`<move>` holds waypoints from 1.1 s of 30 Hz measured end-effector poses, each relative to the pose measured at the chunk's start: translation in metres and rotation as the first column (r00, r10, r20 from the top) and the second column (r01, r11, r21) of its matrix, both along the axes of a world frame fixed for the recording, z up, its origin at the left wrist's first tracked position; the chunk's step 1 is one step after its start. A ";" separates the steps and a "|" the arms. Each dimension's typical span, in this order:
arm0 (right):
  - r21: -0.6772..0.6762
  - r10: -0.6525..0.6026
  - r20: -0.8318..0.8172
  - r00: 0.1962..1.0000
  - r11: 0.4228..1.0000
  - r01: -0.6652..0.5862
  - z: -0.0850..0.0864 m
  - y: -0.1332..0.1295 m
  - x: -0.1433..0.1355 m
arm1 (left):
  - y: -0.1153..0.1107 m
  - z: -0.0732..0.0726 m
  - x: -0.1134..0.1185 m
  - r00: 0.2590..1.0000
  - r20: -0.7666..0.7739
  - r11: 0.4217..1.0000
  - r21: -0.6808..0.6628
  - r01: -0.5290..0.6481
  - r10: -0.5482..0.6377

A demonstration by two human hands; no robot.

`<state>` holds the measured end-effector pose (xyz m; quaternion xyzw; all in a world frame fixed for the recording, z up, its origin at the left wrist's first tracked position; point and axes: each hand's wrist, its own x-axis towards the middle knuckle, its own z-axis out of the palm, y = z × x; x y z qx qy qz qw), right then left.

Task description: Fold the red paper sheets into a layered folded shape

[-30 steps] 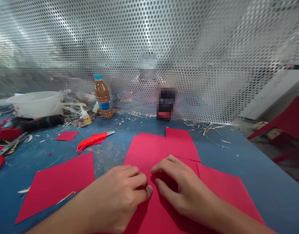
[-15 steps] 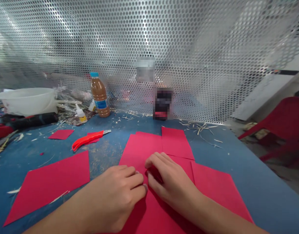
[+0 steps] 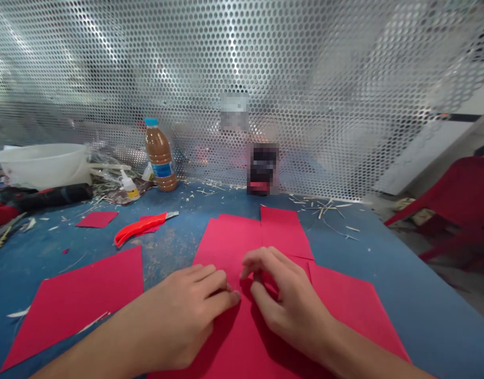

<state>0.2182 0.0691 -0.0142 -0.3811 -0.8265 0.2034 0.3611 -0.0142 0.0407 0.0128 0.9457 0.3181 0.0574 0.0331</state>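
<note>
A large sheet of red paper (image 3: 237,352) lies in front of me, with several red pieces around its top and right side. My left hand (image 3: 198,305) rests over its left part, fingers curled and thumb close to them on the paper; its fingertips are partly hidden. Just to the right, my right hand (image 3: 283,292) is bent over the sheet with thumb and forefinger apart and nothing visible between them. One red piece (image 3: 285,231) sits at the top, another red piece (image 3: 356,300) to the right of that hand.
A separate red sheet (image 3: 79,305) lies at left. Beyond it are a red-handled utility knife (image 3: 141,229), a small red scrap (image 3: 96,219), a glue bottle (image 3: 128,184), a brown-filled bottle (image 3: 160,158), a white basin (image 3: 44,166) and a black-and-red tool (image 3: 52,197). A perforated metal panel (image 3: 305,79) stands behind.
My right hand has shifted slightly right, away from my left hand, and its thumb and forefinger have parted. My left hand stays almost in place on the paper.
</note>
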 end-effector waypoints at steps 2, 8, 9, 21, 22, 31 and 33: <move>0.114 0.054 0.140 0.989 0.991 -0.070 0.001 -0.003 0.003 | -0.001 -0.001 0.001 0.999 -0.018 0.999 0.038 0.031 -0.030; 0.333 0.018 0.381 0.924 0.930 -0.155 0.003 -0.001 0.011 | -0.002 0.000 0.004 0.999 -0.038 0.999 0.034 0.032 -0.031; 0.341 0.011 0.382 0.924 0.928 -0.152 0.003 -0.001 0.012 | -0.002 0.000 0.004 0.999 -0.024 1.000 0.011 0.024 -0.024; 0.249 0.061 0.368 0.928 0.955 -0.161 0.003 0.001 0.014 | 0.004 0.008 0.003 0.995 0.091 0.983 -0.180 -0.024 0.041; 0.244 0.066 0.365 0.928 0.956 -0.164 0.002 0.001 0.014 | 0.004 0.006 0.005 0.988 0.142 0.982 -0.187 -0.038 0.066; 0.283 0.050 0.328 0.943 0.947 -0.148 -0.001 0.002 0.011 | 0.013 -0.024 0.031 0.830 0.453 0.936 -0.277 -0.217 0.326; 0.290 0.050 0.327 0.944 0.945 -0.151 0.000 0.001 0.011 | 0.016 -0.026 0.033 0.833 0.452 0.939 -0.266 -0.215 0.319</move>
